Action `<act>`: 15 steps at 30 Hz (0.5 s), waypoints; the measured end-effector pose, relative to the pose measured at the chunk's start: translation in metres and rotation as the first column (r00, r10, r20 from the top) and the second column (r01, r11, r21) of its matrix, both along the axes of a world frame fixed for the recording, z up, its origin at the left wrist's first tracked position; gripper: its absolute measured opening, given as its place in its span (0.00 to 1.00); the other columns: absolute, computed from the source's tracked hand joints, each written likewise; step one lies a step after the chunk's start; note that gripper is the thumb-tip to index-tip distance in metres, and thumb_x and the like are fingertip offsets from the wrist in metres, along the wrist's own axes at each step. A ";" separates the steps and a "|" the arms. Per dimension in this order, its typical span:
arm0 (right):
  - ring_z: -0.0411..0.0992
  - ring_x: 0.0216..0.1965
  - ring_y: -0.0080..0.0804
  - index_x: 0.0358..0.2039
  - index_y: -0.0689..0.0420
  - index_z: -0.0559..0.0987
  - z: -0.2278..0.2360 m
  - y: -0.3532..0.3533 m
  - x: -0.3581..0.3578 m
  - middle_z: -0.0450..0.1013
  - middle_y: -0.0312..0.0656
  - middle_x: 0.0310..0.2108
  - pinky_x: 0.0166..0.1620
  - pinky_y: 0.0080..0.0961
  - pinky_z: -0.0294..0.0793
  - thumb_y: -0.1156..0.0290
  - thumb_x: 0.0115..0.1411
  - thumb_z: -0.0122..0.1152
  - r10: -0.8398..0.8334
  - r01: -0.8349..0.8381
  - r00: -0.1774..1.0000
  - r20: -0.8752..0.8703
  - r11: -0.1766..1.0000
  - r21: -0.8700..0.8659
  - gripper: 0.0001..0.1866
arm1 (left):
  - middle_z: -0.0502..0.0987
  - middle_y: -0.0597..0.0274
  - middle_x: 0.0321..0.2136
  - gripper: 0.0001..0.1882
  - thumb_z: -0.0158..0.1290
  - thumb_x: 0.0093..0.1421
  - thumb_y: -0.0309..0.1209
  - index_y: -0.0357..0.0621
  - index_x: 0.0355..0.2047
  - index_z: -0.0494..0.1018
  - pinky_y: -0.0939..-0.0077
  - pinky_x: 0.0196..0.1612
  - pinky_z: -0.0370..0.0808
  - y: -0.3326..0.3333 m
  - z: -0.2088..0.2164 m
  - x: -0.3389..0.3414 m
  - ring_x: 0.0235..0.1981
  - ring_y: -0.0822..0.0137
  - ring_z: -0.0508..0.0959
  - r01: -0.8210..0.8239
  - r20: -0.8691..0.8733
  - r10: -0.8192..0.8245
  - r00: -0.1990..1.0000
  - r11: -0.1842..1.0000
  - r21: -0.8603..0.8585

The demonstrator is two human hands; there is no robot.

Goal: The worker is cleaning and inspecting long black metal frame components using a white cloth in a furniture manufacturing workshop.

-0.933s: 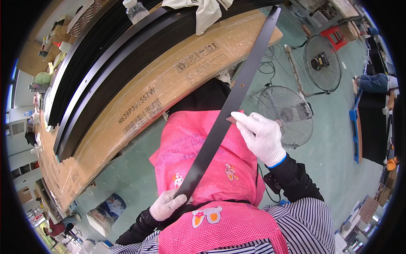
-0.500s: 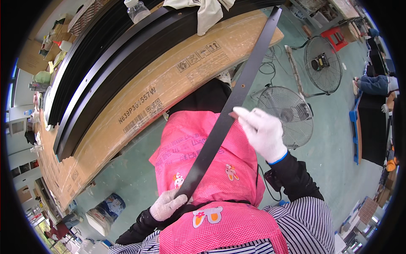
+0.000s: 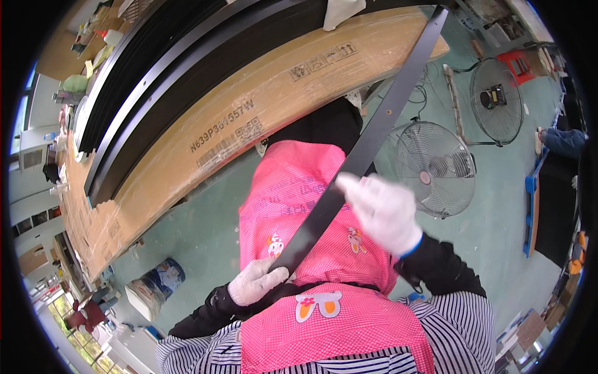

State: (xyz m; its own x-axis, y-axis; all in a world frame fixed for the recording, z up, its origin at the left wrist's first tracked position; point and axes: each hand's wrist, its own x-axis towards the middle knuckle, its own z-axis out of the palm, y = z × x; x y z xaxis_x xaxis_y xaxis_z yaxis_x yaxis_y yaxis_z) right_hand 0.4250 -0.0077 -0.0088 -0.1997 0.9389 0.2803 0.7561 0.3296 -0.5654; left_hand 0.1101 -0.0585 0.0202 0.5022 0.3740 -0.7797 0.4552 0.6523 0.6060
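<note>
A long, flat black strip (image 3: 372, 137) slants from my waist toward the far right, with a small hole partway along it. My left hand (image 3: 256, 283), in a white knit glove, is closed around its near end. My right hand (image 3: 387, 212), gloved too and smeared by motion, is at the strip's right edge around mid-length. Its fingers are bent together, with the fingertips against the strip. Whatever they pinch is too blurred to make out. The strip's far end reaches past the corner of a cardboard-covered table.
Flat cardboard (image 3: 180, 146) covers the table ahead, where several curved black strips (image 3: 156, 93) lie stacked under a pale cloth (image 3: 341, 12). Two floor fans (image 3: 436, 168) stand to the right. A tub (image 3: 149, 290) is on the floor at left. Another person's legs (image 3: 564, 142) show at far right.
My right hand has slid a little down the strip toward me, and its fingertips are now blurred. The left hand keeps its hold. The whole view has shifted slightly.
</note>
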 end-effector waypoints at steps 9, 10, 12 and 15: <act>0.72 0.18 0.32 0.49 0.45 0.84 0.009 -0.026 -0.024 0.69 0.34 0.22 0.22 0.30 0.70 0.70 0.57 0.70 -0.040 0.035 0.998 -0.050 0.995 -0.093 0.18 | 0.79 0.66 0.35 0.18 0.48 0.74 0.42 0.38 0.44 0.78 0.75 0.45 0.74 -0.004 -0.007 -0.005 0.38 0.73 0.77 0.031 0.031 -0.032 0.999 0.999 0.027; 0.72 0.18 0.32 0.49 0.45 0.84 0.011 -0.030 -0.026 0.69 0.34 0.22 0.22 0.30 0.70 0.70 0.57 0.70 -0.040 0.036 0.998 -0.047 0.995 -0.094 0.18 | 0.79 0.66 0.35 0.18 0.48 0.74 0.42 0.38 0.44 0.77 0.75 0.45 0.74 -0.005 -0.009 -0.005 0.38 0.73 0.77 0.025 0.019 -0.025 1.000 1.000 0.020; 0.72 0.19 0.31 0.49 0.46 0.84 0.015 -0.035 -0.029 0.69 0.34 0.22 0.22 0.30 0.70 0.71 0.57 0.70 0.053 -0.057 0.998 -0.027 0.987 -0.147 0.18 | 0.79 0.66 0.34 0.18 0.48 0.74 0.42 0.37 0.44 0.77 0.75 0.45 0.74 -0.008 -0.011 -0.005 0.37 0.73 0.76 0.011 0.006 -0.012 1.000 1.000 0.015; 0.72 0.19 0.31 0.50 0.46 0.84 0.009 -0.028 -0.022 0.69 0.33 0.22 0.22 0.30 0.70 0.72 0.56 0.71 -0.079 0.071 0.996 -0.044 0.983 -0.168 0.19 | 0.79 0.65 0.34 0.18 0.48 0.74 0.41 0.37 0.44 0.77 0.74 0.45 0.74 -0.008 -0.010 -0.005 0.37 0.73 0.77 0.029 0.038 -0.031 0.999 0.998 0.048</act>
